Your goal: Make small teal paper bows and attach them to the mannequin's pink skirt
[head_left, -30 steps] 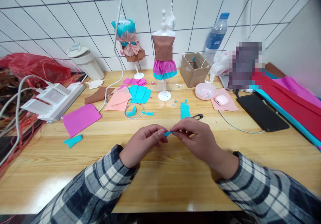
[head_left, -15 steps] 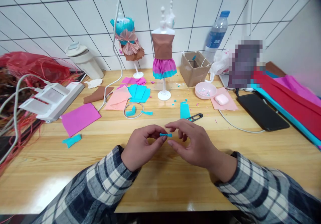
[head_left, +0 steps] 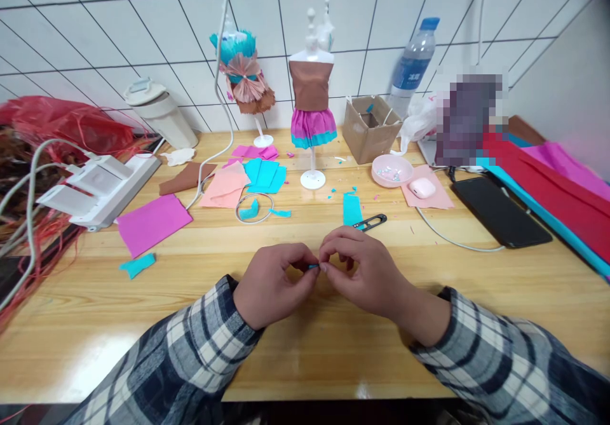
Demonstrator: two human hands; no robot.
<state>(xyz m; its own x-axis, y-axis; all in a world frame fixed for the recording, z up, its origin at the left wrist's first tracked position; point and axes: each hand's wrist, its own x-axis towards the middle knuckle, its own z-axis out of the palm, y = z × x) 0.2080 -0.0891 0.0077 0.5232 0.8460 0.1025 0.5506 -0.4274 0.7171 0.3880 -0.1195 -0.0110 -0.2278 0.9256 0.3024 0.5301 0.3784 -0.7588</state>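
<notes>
Over the front middle of the table, my left hand (head_left: 279,283) pinches a small strip of blue crepe paper (head_left: 312,266) between thumb and fingers. My right hand (head_left: 365,265) meets it from the right, thumb and index fingertip closed on the strip's other end. Fingertips cover most of the strip. Just beyond my right hand lie black thread snips (head_left: 374,222) and a blue paper rectangle (head_left: 352,210). Farther back stands a small white mannequin (head_left: 312,179) in a brown top (head_left: 311,86) and a magenta skirt (head_left: 313,126) with a blue hem.
A second dressed mannequin (head_left: 248,75), a cardboard box (head_left: 366,134) and a water bottle (head_left: 413,63) stand by the tiled wall. Cut paper (head_left: 153,225) lies at left near a power strip (head_left: 114,190). A pink bowl (head_left: 392,172) and a phone (head_left: 500,212) sit at right.
My right hand's thumb and index finger have come together onto the blue strip's right end, which stuck out free before. Both hands are now closer together.
</notes>
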